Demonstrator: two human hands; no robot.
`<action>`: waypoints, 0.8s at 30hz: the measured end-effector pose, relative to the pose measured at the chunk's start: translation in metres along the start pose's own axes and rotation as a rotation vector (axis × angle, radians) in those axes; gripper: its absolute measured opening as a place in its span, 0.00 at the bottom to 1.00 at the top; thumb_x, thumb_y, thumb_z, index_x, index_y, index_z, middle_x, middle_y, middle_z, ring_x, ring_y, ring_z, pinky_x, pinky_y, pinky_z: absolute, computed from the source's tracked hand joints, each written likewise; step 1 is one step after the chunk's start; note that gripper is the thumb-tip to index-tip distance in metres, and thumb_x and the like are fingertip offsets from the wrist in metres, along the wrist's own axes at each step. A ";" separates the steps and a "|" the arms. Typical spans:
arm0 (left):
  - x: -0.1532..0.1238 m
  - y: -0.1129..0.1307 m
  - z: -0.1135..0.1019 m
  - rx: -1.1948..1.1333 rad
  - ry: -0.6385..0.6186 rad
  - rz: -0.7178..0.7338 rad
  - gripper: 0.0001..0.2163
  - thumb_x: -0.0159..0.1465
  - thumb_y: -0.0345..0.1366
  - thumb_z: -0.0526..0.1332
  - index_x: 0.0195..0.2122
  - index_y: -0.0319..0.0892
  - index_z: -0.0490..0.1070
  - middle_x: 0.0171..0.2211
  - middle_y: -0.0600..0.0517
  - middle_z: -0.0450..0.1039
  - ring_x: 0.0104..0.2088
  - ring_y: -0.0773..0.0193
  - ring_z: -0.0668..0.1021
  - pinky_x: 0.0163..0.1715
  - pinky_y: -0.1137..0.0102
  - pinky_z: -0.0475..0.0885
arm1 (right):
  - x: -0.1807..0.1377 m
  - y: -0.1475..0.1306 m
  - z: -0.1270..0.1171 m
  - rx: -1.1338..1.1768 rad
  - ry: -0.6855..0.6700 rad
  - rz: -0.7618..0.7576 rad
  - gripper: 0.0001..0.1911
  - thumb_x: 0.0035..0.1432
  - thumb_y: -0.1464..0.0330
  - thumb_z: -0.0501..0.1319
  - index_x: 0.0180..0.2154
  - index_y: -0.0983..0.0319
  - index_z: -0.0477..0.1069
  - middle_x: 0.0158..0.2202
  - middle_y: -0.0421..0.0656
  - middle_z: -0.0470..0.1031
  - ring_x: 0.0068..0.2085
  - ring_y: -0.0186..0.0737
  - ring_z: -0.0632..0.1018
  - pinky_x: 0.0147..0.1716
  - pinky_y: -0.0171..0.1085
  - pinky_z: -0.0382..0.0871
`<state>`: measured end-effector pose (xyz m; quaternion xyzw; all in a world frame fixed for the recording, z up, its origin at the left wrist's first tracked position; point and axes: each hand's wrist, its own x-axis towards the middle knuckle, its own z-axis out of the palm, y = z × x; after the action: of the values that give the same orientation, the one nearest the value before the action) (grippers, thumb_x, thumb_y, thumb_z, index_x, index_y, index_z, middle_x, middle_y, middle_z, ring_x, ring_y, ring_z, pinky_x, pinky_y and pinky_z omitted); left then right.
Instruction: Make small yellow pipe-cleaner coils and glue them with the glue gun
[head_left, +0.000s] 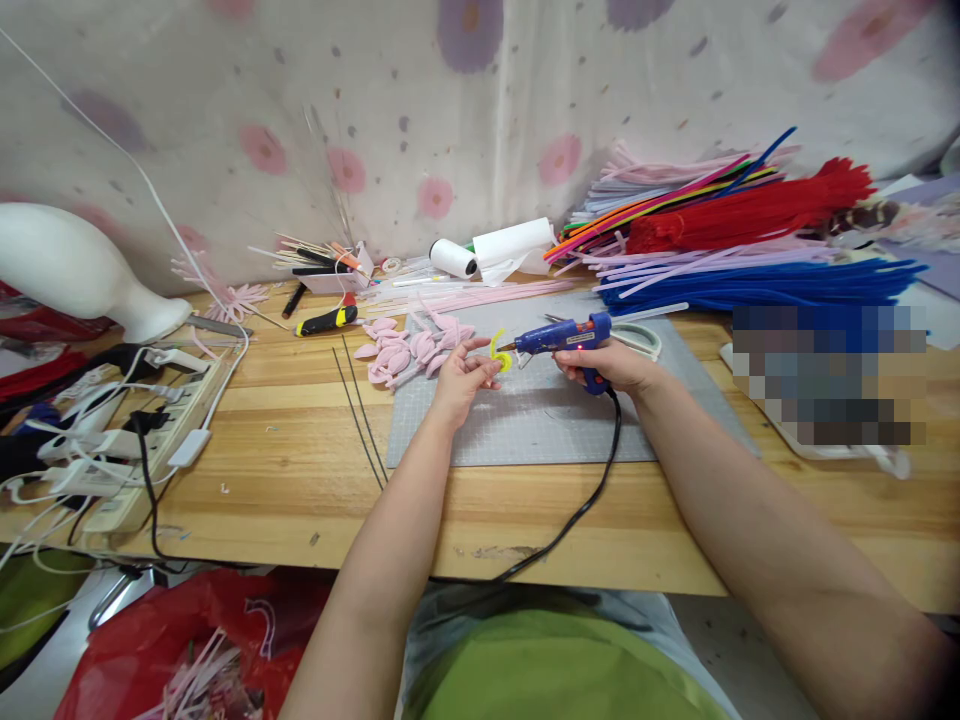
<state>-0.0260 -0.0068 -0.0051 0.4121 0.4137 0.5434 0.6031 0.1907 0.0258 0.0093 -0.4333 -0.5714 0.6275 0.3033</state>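
My left hand (463, 375) pinches a small yellow pipe-cleaner piece (498, 352) above a grey cutting mat (525, 420). My right hand (611, 366) grips a blue hot glue gun (566, 337); its nozzle points left and nearly touches the yellow piece. The gun's black cord (585, 500) runs back over the table's front edge. A cluster of pink pipe-cleaner petals (409, 352) lies just left of my left hand.
Bundles of coloured pipe cleaners (742, 240) are stacked at the back right. A power strip with white cables (142, 430) sits at the left, thin black wires (360, 410) beside the mat, a yellow-black utility knife (326, 320) behind. A red bag (187, 640) hangs below the table.
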 end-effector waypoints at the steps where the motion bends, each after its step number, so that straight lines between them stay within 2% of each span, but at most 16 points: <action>1: 0.000 0.000 0.000 -0.003 -0.003 0.001 0.25 0.42 0.38 0.70 0.40 0.42 0.63 0.20 0.61 0.65 0.17 0.78 0.65 0.23 0.75 0.69 | 0.000 0.000 0.000 -0.001 0.002 0.002 0.21 0.35 0.54 0.68 0.20 0.64 0.65 0.16 0.38 0.65 0.18 0.28 0.64 0.16 0.31 0.55; 24: 0.000 -0.001 0.000 0.007 -0.013 -0.035 0.26 0.41 0.39 0.70 0.41 0.42 0.65 0.21 0.59 0.68 0.17 0.78 0.65 0.22 0.76 0.69 | 0.001 0.000 0.001 0.029 -0.010 -0.039 0.20 0.35 0.54 0.68 0.22 0.63 0.65 0.18 0.38 0.65 0.19 0.28 0.65 0.17 0.31 0.56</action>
<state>-0.0256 -0.0070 -0.0056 0.4106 0.4187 0.5286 0.6138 0.1890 0.0265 0.0094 -0.4145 -0.5721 0.6320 0.3185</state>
